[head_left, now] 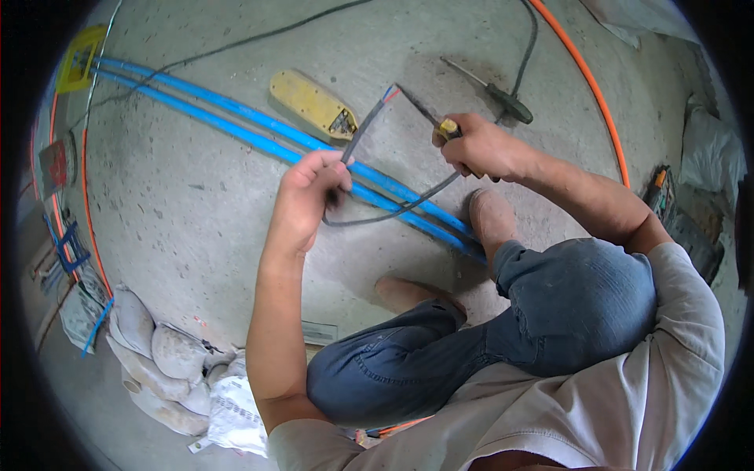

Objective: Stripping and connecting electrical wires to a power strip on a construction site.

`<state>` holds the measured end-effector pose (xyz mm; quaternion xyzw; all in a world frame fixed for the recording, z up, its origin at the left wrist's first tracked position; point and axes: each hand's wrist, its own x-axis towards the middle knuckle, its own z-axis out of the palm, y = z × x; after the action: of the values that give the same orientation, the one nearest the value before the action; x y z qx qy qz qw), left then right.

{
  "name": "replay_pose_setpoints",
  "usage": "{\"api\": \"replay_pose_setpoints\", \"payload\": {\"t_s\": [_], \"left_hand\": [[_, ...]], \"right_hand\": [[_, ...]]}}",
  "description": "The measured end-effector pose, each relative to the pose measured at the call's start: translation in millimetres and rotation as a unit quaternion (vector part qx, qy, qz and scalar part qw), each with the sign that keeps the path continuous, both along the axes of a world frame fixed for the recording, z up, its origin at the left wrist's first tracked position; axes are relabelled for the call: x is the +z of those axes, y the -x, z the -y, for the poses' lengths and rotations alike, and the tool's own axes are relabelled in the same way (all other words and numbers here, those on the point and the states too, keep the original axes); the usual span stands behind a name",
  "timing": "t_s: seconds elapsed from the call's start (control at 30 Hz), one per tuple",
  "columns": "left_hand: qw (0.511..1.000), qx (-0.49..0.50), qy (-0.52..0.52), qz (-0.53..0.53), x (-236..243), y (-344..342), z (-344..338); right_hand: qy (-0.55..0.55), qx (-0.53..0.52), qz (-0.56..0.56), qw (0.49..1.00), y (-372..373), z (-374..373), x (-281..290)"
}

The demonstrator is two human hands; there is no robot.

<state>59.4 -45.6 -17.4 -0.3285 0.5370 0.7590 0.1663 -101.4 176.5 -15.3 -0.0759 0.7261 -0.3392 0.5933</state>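
Observation:
My left hand [316,179] is closed around a dark grey cable [364,135], a little back from its end. The end points up and away, and short red and blue wires [389,94] show where the outer sheath stops. My right hand [487,147] grips a hand tool with a yellow-and-black handle [449,128]; its exact kind is partly hidden by my fingers. From it a slim dark piece [416,104] reaches to the bared wires; I cannot tell whether this is the tool's tip or stripped sheath. The cable loops below between both hands.
Two blue pipes [236,129] cross the concrete floor under my left hand. Beyond them lies a yellow plastic case [312,104]. A screwdriver [503,100] rests near my right hand. An orange conduit [591,82] curves at right; filled sacks [161,357] sit lower left.

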Motion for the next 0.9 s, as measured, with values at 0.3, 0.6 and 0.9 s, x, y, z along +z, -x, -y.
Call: {"api": "replay_pose_setpoints", "payload": {"t_s": [0.3, 0.6, 0.9], "left_hand": [[0.998, 0.061, 0.031, -0.014, 16, -35, 2], [0.993, 0.116, 0.0, 0.018, 18, -19, -3], [0.99, 0.126, -0.048, 0.03, 16, -11, -18]], "right_hand": [[0.076, -0.064, 0.034, 0.994, -25, 15, -3], [0.111, -0.095, 0.086, 0.985, -22, -7, 18], [0.117, -0.123, 0.121, 0.978, -23, -22, 10]]}}
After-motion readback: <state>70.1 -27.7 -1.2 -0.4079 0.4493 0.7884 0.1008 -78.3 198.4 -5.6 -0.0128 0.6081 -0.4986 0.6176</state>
